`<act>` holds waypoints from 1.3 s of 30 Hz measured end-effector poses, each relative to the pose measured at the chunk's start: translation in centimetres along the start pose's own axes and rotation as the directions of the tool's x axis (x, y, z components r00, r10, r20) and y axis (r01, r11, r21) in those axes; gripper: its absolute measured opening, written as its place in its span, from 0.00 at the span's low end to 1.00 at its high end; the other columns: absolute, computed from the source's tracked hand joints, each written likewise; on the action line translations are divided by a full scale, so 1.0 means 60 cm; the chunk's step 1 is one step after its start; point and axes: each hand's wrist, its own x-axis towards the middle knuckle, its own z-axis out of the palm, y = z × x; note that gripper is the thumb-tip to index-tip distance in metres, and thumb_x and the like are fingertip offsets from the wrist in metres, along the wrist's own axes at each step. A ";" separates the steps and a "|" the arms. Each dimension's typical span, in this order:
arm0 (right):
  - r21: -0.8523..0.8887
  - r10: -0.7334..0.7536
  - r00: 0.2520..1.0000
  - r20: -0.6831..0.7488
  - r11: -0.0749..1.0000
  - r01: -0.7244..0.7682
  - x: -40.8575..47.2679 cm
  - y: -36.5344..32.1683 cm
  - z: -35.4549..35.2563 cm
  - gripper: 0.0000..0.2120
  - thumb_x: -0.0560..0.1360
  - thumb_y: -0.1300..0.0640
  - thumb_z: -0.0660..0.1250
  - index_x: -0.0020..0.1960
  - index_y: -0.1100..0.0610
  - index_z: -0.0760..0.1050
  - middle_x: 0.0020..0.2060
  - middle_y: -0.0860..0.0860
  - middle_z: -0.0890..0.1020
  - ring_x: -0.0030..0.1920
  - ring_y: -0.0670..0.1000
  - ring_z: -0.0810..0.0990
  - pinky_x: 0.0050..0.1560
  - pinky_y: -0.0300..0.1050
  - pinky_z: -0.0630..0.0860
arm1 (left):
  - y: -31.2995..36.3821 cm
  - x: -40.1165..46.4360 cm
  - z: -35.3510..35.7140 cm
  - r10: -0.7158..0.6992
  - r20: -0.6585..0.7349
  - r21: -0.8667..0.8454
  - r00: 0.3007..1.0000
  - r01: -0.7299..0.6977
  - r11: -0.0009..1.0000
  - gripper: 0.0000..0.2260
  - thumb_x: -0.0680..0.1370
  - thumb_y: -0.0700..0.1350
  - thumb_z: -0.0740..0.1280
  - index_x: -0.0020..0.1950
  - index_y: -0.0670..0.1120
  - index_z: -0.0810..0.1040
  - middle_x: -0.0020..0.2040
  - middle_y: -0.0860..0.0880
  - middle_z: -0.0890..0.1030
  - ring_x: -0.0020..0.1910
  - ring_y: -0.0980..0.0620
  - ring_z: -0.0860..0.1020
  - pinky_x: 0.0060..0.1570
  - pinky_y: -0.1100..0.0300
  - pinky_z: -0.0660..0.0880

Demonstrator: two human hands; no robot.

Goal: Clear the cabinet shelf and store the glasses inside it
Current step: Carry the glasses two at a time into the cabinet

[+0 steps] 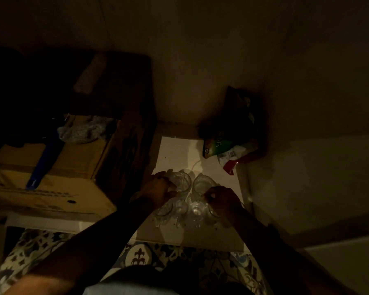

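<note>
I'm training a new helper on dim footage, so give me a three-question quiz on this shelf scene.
1. True or false: both hands touch clear drinking glasses.
2. What lies on the brown cardboard box: A) long blue tool, B) red cup, C) plate?
3. Which corner of the white shelf holds the colourful snack packets?

Key: 1 true: left hand, right hand. 2 A: long blue tool. 3 far right.

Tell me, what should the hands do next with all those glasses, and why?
Probably slide the two back glasses a little deeper onto the white shelf sheet. The left hand grips the left back glass, the right hand seems to hold the right back glass, more glasses crowd close behind them, and bare sheet lies ahead, beside the snack bag. It is dim, so go slowly.
</note>
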 end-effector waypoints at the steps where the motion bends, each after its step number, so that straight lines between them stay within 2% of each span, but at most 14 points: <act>1: -0.015 0.000 1.000 0.001 1.000 0.000 0.000 -0.001 0.001 0.17 0.82 0.43 0.60 0.62 0.51 0.79 0.61 0.52 0.81 0.62 0.53 0.79 0.66 0.49 0.73 | 0.002 0.000 -0.002 0.001 0.009 0.008 1.000 -0.001 1.000 0.18 0.79 0.59 0.64 0.65 0.54 0.80 0.71 0.52 0.75 0.77 0.50 0.61 0.75 0.55 0.56; 8: -0.039 0.022 1.000 0.006 0.999 -0.021 -0.001 -0.007 -0.001 0.18 0.82 0.42 0.58 0.63 0.50 0.78 0.63 0.52 0.80 0.63 0.54 0.77 0.66 0.50 0.73 | 0.015 -0.004 -0.011 -0.028 0.046 -0.022 0.999 0.029 0.999 0.24 0.79 0.59 0.64 0.72 0.50 0.74 0.74 0.48 0.72 0.77 0.49 0.61 0.76 0.56 0.56; 11: -0.015 0.029 1.000 -0.005 0.999 -0.029 -0.003 -0.007 -0.001 0.17 0.82 0.42 0.60 0.62 0.50 0.79 0.63 0.51 0.80 0.64 0.54 0.77 0.65 0.49 0.73 | 0.018 -0.008 -0.015 -0.018 0.033 -0.046 0.999 0.020 0.999 0.23 0.79 0.58 0.66 0.71 0.48 0.75 0.72 0.47 0.74 0.77 0.48 0.62 0.73 0.56 0.58; 15: 0.049 0.049 0.999 -0.011 0.998 -0.049 -0.005 -0.008 0.001 0.18 0.81 0.41 0.61 0.64 0.50 0.78 0.64 0.51 0.80 0.65 0.54 0.77 0.65 0.49 0.73 | 0.021 -0.010 -0.015 -0.075 0.061 -0.074 0.995 0.080 0.994 0.23 0.78 0.59 0.67 0.69 0.48 0.76 0.72 0.48 0.73 0.78 0.48 0.61 0.73 0.57 0.57; 18: 0.132 0.067 0.998 -0.020 0.989 -0.064 -0.008 -0.009 0.001 0.20 0.81 0.43 0.63 0.68 0.51 0.76 0.66 0.52 0.79 0.66 0.55 0.77 0.66 0.46 0.73 | 0.023 -0.010 -0.018 -0.052 0.063 -0.029 0.997 0.054 0.998 0.24 0.77 0.61 0.67 0.69 0.50 0.76 0.73 0.48 0.73 0.77 0.48 0.61 0.74 0.56 0.57; 21: 0.205 0.091 0.994 -0.064 0.976 -0.076 -0.015 -0.007 -0.005 0.20 0.80 0.46 0.65 0.70 0.51 0.74 0.66 0.52 0.80 0.65 0.55 0.78 0.65 0.46 0.74 | 0.025 -0.013 -0.031 -0.011 -0.050 -0.037 0.999 0.009 0.999 0.24 0.77 0.61 0.68 0.66 0.47 0.79 0.71 0.46 0.76 0.74 0.45 0.68 0.72 0.55 0.59; 23: 0.214 0.085 0.994 -0.073 0.974 -0.068 -0.021 -0.005 -0.015 0.20 0.80 0.47 0.65 0.71 0.51 0.72 0.65 0.52 0.79 0.65 0.55 0.78 0.65 0.46 0.74 | 0.026 -0.015 -0.048 0.026 -0.143 -0.050 0.989 -0.033 0.998 0.21 0.77 0.60 0.67 0.57 0.45 0.84 0.64 0.45 0.81 0.68 0.45 0.74 0.71 0.55 0.62; 25: 0.239 0.078 0.993 -0.094 0.969 -0.054 -0.030 -0.005 -0.029 0.22 0.81 0.49 0.64 0.73 0.52 0.69 0.65 0.54 0.79 0.65 0.55 0.77 0.64 0.46 0.74 | 0.032 -0.021 -0.071 0.050 -0.256 -0.068 0.965 -0.069 0.995 0.15 0.78 0.55 0.67 0.50 0.44 0.85 0.55 0.45 0.85 0.61 0.43 0.80 0.68 0.57 0.64; 27: 0.273 0.070 0.986 -0.150 0.962 -0.027 -0.041 -0.009 -0.047 0.23 0.81 0.50 0.64 0.74 0.53 0.68 0.66 0.55 0.79 0.65 0.56 0.77 0.63 0.46 0.74 | 0.040 -0.026 -0.098 0.099 -0.358 -0.042 0.928 -0.122 0.992 0.10 0.77 0.48 0.68 0.43 0.43 0.85 0.47 0.44 0.86 0.51 0.42 0.83 0.61 0.62 0.65; 28: 0.301 0.068 0.980 -0.185 0.954 -0.009 -0.046 -0.013 -0.057 0.23 0.81 0.50 0.65 0.74 0.53 0.69 0.66 0.55 0.78 0.65 0.56 0.77 0.63 0.46 0.74 | 0.044 -0.028 -0.111 0.107 -0.373 -0.043 0.922 -0.132 0.990 0.07 0.76 0.44 0.69 0.41 0.43 0.85 0.46 0.44 0.85 0.50 0.41 0.83 0.57 0.63 0.65; 30: 0.363 0.064 0.966 -0.249 0.931 0.031 -0.061 -0.023 -0.077 0.21 0.80 0.52 0.66 0.72 0.53 0.71 0.67 0.54 0.78 0.66 0.55 0.77 0.64 0.46 0.74 | 0.051 -0.035 -0.133 0.087 -0.372 -0.079 0.924 -0.125 0.989 0.04 0.76 0.42 0.70 0.44 0.43 0.85 0.52 0.44 0.84 0.55 0.42 0.80 0.55 0.64 0.65; 33: 0.395 0.041 0.937 -0.347 0.912 0.107 -0.087 -0.037 -0.104 0.20 0.79 0.53 0.68 0.70 0.54 0.74 0.66 0.54 0.79 0.66 0.56 0.77 0.64 0.46 0.73 | 0.069 -0.055 -0.160 0.054 -0.411 -0.153 0.910 -0.127 0.980 0.10 0.78 0.48 0.67 0.51 0.46 0.85 0.61 0.45 0.82 0.62 0.44 0.77 0.59 0.57 0.71; 36: 0.438 0.035 0.917 -0.398 0.885 0.157 -0.122 -0.053 -0.131 0.19 0.79 0.55 0.68 0.69 0.56 0.75 0.65 0.55 0.79 0.65 0.57 0.77 0.65 0.46 0.73 | 0.095 -0.090 -0.195 0.063 -0.426 -0.194 0.902 -0.159 0.968 0.14 0.77 0.52 0.64 0.55 0.47 0.85 0.64 0.45 0.80 0.63 0.44 0.77 0.61 0.53 0.74; 39: 0.492 0.042 0.891 -0.452 0.845 0.209 -0.157 -0.069 -0.160 0.18 0.79 0.57 0.69 0.68 0.58 0.76 0.63 0.56 0.80 0.63 0.56 0.78 0.63 0.42 0.71 | 0.107 -0.124 -0.219 0.081 -0.442 -0.198 0.893 -0.185 0.963 0.12 0.77 0.50 0.65 0.54 0.47 0.85 0.62 0.44 0.81 0.63 0.44 0.77 0.62 0.58 0.70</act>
